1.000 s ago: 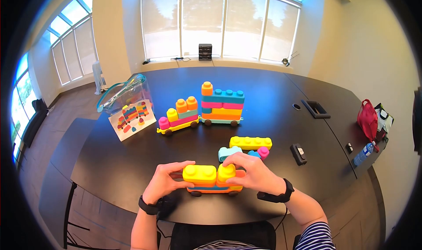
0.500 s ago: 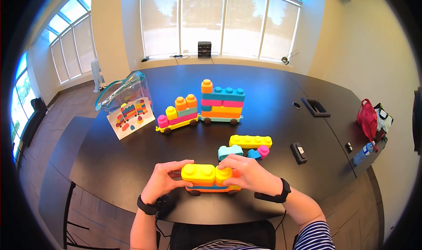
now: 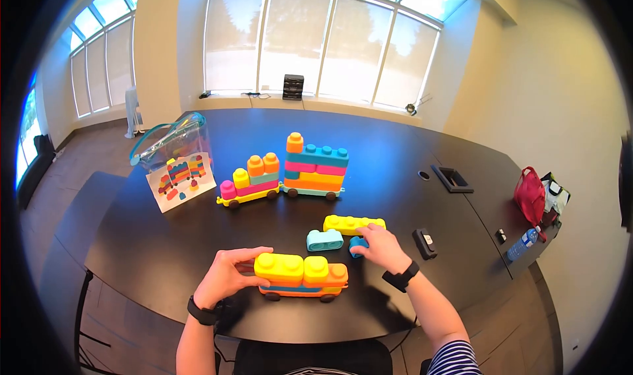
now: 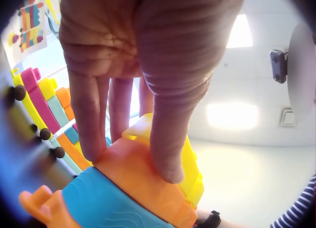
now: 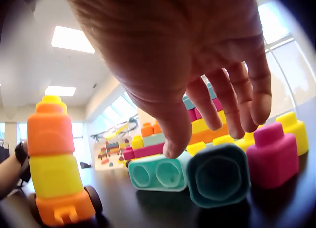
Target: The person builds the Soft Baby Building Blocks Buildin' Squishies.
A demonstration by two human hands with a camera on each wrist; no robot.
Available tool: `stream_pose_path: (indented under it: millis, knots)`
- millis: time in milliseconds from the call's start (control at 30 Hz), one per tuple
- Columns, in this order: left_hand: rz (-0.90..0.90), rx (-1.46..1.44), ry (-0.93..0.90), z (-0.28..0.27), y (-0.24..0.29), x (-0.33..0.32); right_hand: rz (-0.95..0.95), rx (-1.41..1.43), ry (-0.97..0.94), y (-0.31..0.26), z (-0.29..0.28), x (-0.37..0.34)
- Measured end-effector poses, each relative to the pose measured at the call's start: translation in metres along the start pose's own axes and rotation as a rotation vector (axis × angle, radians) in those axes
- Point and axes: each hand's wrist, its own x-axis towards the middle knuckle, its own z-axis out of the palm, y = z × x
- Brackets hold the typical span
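In the head view my left hand [image 3: 227, 276] grips the left end of a block wagon on an orange wheeled base [image 3: 297, 292]. Its top carries a yellow two-stud block [image 3: 279, 267], a yellow one-stud block [image 3: 316, 269] and an orange block [image 3: 336, 274]. The left wrist view has thumb and fingers around an orange block [image 4: 138, 173] above a blue one. My right hand [image 3: 386, 251] hovers with spread fingers over loose blocks, holding nothing. Below it lie a dark blue block [image 5: 219, 176] on its side and an upright pink block [image 5: 271, 156], which the hand hides in the head view.
A light teal block [image 3: 324, 240] and a long yellow block [image 3: 343, 225] lie beyond the wagon. Two joined block wagons [image 3: 315, 177] stand farther back, beside a picture card [image 3: 181, 184] and clear bag [image 3: 181, 141]. To the right are a black device [image 3: 424, 243] and water bottle [image 3: 522, 244].
My right hand has let go of the yellow one-stud block and moved right and away to the loose blocks. My left hand keeps its grip on the wagon. The head view has turned slightly.
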Motion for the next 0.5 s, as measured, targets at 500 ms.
stream_pose_path:
  millis: [500]
  knots:
    - [0.005, -0.006, 0.007, 0.004, -0.001, 0.001, -0.135, 0.868, 0.054, -0.062, -0.061, -0.034]
